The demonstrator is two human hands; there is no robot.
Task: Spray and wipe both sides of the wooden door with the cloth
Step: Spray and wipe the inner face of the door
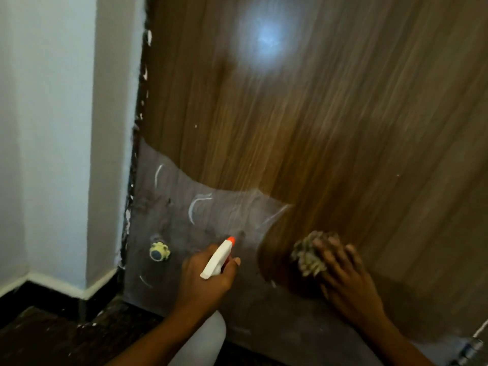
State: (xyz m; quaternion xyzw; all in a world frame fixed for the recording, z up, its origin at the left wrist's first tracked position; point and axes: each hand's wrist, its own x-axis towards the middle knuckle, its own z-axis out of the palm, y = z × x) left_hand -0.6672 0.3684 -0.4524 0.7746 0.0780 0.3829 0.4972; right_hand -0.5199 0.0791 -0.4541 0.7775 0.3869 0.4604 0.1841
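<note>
Nearest us: pale trouser leg (200, 339) at the bottom edge, with both forearms reaching up past it. Left hand (208, 276) wraps the spray bottle (217, 258), which has a white plastic head and an orange nozzle tip (231, 239) aimed at the lower door. Its fingers are closed round the neck, and one fingertip shows in front of the trigger. Right hand (348, 281) lies on the cloth (309, 253), fingers spread and fairly straight, pressing it against the door. We see a bunched, nubby, beige-grey wad sticking out left of the fingertips. Frame is blurred, so we can't read the weave.

Wooden door (330, 114): glossy brown face, long straight grain lines, bright round glare spot (266, 38) up top. Lower left is a matte grey patch (169, 207) with a wavy upper border and white curved marks (196, 207) on it. Cloth sits just right of that border, on the brown part. Small round yellow thing with a blue centre (159, 251) sits on the grey patch, left of the bottle and apart from it.

Edges: door's left edge (137, 154) is ragged, dark and flecked white, and it butts a smooth white wall (52, 128). White skirting (87, 287) runs below, with dark speckled floor (47, 336) under that. Blurry metallic bit (472, 348) in the bottom right corner; we can't identify it.

Room: the two hands are near each other, not touching. Brown face runs wide above and right of the cloth.
</note>
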